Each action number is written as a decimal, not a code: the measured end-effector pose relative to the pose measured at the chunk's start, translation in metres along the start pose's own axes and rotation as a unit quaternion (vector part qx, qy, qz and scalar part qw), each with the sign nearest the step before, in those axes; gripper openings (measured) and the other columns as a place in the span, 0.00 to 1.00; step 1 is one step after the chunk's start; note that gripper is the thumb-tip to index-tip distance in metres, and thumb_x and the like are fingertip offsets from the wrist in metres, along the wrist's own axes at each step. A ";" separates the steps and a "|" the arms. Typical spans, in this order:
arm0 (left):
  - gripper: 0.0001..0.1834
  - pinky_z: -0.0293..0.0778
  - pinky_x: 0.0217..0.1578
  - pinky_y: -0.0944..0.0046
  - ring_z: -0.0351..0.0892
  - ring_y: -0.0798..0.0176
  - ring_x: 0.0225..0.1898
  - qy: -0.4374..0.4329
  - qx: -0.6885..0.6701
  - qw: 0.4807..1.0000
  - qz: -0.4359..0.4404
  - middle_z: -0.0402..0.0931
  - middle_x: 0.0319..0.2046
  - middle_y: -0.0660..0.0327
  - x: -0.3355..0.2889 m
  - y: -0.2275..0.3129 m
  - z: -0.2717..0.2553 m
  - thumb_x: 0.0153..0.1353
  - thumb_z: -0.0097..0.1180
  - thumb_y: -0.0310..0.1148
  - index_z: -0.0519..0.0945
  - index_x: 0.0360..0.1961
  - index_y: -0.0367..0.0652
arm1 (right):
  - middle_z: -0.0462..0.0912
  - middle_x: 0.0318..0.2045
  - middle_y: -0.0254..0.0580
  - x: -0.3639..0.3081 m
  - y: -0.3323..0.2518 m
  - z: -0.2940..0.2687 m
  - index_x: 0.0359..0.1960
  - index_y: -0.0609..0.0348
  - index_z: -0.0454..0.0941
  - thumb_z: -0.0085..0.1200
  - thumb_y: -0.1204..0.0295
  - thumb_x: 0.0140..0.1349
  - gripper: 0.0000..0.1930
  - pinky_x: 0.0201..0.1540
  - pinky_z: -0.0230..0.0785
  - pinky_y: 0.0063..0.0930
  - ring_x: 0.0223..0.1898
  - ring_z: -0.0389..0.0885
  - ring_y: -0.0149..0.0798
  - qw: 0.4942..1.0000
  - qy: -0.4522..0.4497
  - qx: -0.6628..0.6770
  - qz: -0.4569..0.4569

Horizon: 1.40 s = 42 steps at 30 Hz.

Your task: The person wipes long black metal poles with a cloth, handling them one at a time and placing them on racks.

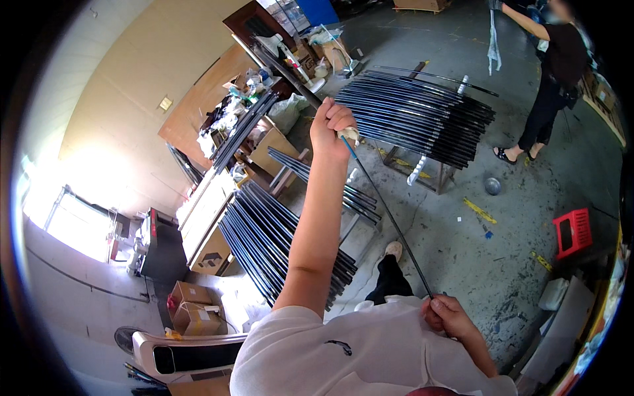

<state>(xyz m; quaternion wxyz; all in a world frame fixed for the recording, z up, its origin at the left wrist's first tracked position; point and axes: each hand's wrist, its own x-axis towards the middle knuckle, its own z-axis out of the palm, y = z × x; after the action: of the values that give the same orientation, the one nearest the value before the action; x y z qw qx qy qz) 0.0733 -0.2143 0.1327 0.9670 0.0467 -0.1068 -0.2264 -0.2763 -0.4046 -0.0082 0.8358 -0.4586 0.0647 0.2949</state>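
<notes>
My left hand [332, 127] reaches far forward, fingers closed around a long dark pole, with a bunched whitish cloth [348, 136] showing under them. Beyond this hand the pole [290, 74] looks thick and runs up to the left. On the near side a thin dark rod section [389, 214] slants down to my body; the grip hides whether both are one piece. Low on the right, my right hand [452, 315] is closed on the thin end. Nearest the left hand, a rack bears a row of similar black poles [416, 112].
More black poles [261, 231] lie stacked left of my arm. A person [558, 72] stands at the far right, holding up a light cloth [494, 46]. On the floor are a metal bowl [493, 186] and a red plastic crate [572, 233]. Cardboard boxes [193, 307] sit at left.
</notes>
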 end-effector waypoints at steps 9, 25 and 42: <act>0.06 0.56 0.12 0.77 0.57 0.78 0.13 -0.021 0.077 0.996 0.027 0.59 0.16 0.68 -0.013 -0.010 0.016 0.63 0.45 0.28 0.69 0.31 0.36 | 0.57 0.13 0.27 -0.002 0.000 0.000 0.33 0.62 0.71 0.38 0.60 0.68 0.17 0.17 0.45 0.19 0.15 0.52 0.23 1.000 0.008 -0.010 -0.004; 0.05 0.57 0.12 0.77 0.57 0.78 0.13 -0.029 0.109 0.993 0.024 0.59 0.17 0.69 -0.017 -0.012 0.022 0.63 0.44 0.27 0.68 0.31 0.37 | 0.57 0.14 0.26 -0.012 0.001 -0.002 0.33 0.63 0.72 0.40 0.61 0.67 0.17 0.18 0.45 0.19 0.15 0.52 0.23 1.000 -0.002 0.002 0.009; 0.04 0.56 0.12 0.78 0.56 0.78 0.13 0.012 0.150 0.987 0.058 0.60 0.17 0.69 -0.019 -0.021 0.022 0.63 0.44 0.28 0.67 0.33 0.39 | 0.58 0.14 0.26 -0.012 0.002 -0.007 0.32 0.63 0.71 0.40 0.61 0.67 0.16 0.17 0.46 0.19 0.15 0.53 0.23 1.000 0.005 0.000 0.014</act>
<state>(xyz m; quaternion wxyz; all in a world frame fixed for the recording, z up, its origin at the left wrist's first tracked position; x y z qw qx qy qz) 0.0427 -0.2259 0.1479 0.9619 0.1874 -0.1300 -0.1509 -0.2858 -0.4144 -0.0093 0.8315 -0.4588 0.0750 0.3042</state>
